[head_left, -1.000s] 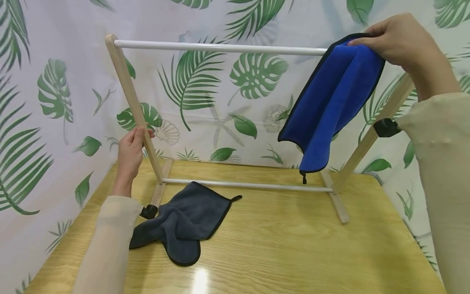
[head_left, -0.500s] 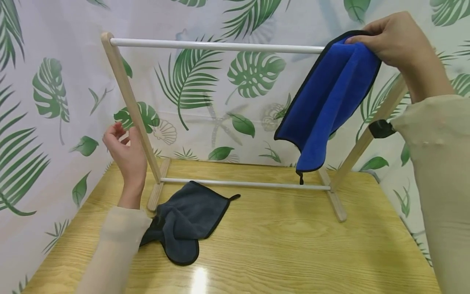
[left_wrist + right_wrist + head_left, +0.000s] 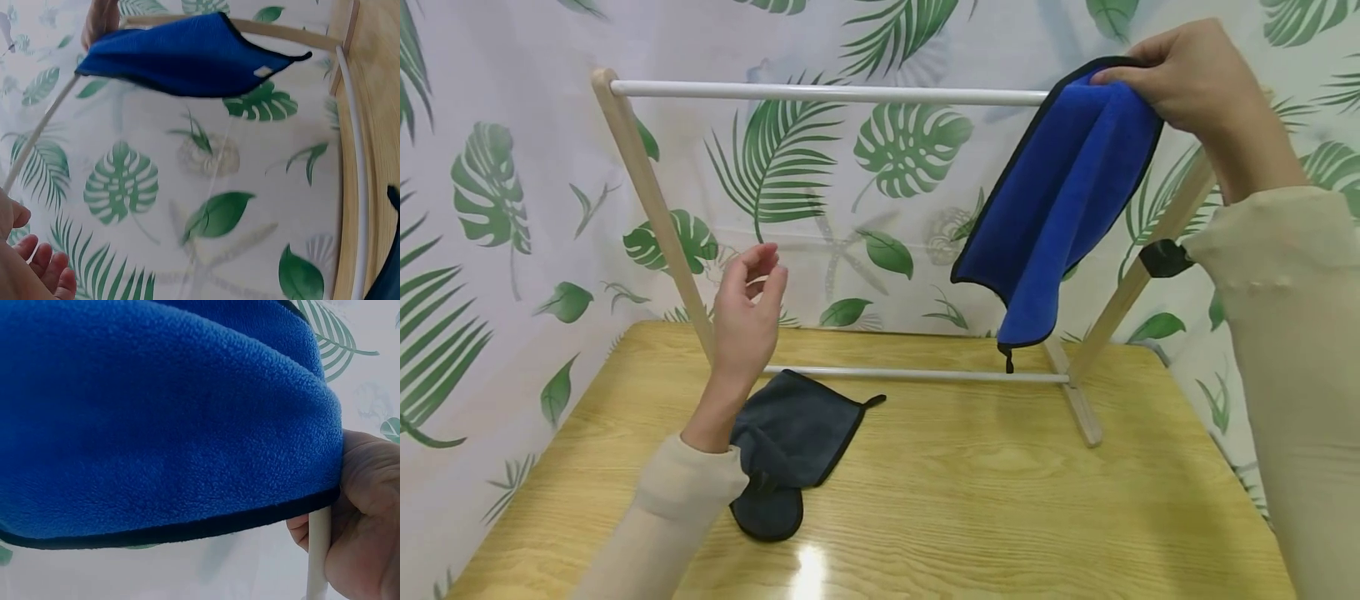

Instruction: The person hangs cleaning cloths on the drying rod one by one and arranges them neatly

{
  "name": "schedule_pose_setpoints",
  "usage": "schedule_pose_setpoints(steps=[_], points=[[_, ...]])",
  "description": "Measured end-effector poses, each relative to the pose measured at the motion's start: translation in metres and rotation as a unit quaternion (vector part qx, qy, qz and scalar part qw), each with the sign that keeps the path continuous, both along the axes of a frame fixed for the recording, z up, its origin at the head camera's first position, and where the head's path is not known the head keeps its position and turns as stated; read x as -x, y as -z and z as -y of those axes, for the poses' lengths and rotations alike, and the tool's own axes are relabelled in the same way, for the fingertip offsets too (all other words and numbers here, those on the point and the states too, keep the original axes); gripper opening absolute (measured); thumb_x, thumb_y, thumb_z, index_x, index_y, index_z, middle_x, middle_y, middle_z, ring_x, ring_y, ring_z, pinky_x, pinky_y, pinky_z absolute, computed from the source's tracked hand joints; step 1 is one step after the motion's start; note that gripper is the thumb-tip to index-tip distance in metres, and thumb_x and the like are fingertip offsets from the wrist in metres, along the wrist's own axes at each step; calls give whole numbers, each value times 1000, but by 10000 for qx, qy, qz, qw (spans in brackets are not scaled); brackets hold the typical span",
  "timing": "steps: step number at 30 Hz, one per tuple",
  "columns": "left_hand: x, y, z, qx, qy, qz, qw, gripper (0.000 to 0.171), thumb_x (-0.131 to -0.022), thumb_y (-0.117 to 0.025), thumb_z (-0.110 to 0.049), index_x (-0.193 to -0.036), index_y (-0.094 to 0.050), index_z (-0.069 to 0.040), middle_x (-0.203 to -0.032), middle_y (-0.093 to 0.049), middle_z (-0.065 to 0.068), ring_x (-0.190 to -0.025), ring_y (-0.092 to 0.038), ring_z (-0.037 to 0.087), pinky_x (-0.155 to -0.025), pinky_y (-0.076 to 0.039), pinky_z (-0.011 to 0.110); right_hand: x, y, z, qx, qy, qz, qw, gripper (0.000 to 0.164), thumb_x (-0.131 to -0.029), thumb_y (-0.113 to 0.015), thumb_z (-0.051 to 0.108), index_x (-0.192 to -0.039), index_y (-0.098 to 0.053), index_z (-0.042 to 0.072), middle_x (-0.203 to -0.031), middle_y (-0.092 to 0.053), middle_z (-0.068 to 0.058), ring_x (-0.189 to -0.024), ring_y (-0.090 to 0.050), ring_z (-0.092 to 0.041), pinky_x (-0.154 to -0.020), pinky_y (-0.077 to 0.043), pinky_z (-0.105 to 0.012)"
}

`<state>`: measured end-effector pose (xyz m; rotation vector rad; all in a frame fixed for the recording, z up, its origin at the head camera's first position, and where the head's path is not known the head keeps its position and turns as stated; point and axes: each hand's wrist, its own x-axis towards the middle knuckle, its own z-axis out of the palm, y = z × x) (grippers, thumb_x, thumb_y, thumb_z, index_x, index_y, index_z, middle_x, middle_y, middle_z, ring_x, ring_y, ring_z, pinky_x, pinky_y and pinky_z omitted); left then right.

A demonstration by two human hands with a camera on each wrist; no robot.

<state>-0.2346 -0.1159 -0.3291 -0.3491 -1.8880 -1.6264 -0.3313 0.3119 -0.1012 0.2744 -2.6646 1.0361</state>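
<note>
My right hand (image 3: 1195, 79) grips a blue towel (image 3: 1060, 208) with black edging at the right end of the rack's white top rail (image 3: 835, 92). The towel hangs from there, a small black loop at its lowest corner. In the right wrist view the towel (image 3: 169, 425) fills most of the picture, and the rail passes by my palm. My left hand (image 3: 748, 308) is in the air before the left post, fingers loosely bent and holding nothing. Below it a dark grey towel (image 3: 808, 425) lies crumpled on the table, partly hidden by my left forearm.
The rack has a wooden left post (image 3: 651, 192), a wooden right post (image 3: 1142, 275) and a white lower rail (image 3: 917, 374) near the wooden table (image 3: 970, 500). A leaf-patterned cloth (image 3: 910, 250) hangs right behind it.
My left hand has let go of the left post and moved right, in front of it. My right hand keeps its grip on the blue towel; the view has shifted slightly.
</note>
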Motion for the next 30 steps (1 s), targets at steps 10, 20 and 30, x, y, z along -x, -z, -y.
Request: schedule_pose_setpoints(steps=[10,20,30], points=[[-6,-4,-41,315,899,140,9953,36,-106,-58,-6,-139,-55,7,-132,-58,21,-120,-56,29,-101,-47,40,-4,1,3,-22,91,-38,9999,18,-100,-67,40,-84,-72,33,-68,-62,8,-62,-57,-8,-60,-47,-10],[4,-4,-77,584,1465,295,9870,39,-106,-60,-10,-141,-55,4,-131,-60,18,-117,-60,28,-100,-49,42,-4,2,4,-126,77,-102,9998,19,-101,-66,37,-84,-70,30,-67,-59,7,-59,-54,-8,-58,-45,-11],[10,-4,-109,678,1659,373,9831,41,-105,-63,-12,-142,-55,3,-132,-60,17,-117,-60,26,-98,-51,40,-5,2,3,-103,75,-143,9998,17,-101,-67,37,-86,-70,29,-69,-61,8,-59,-57,-7,-59,-47,-10]])
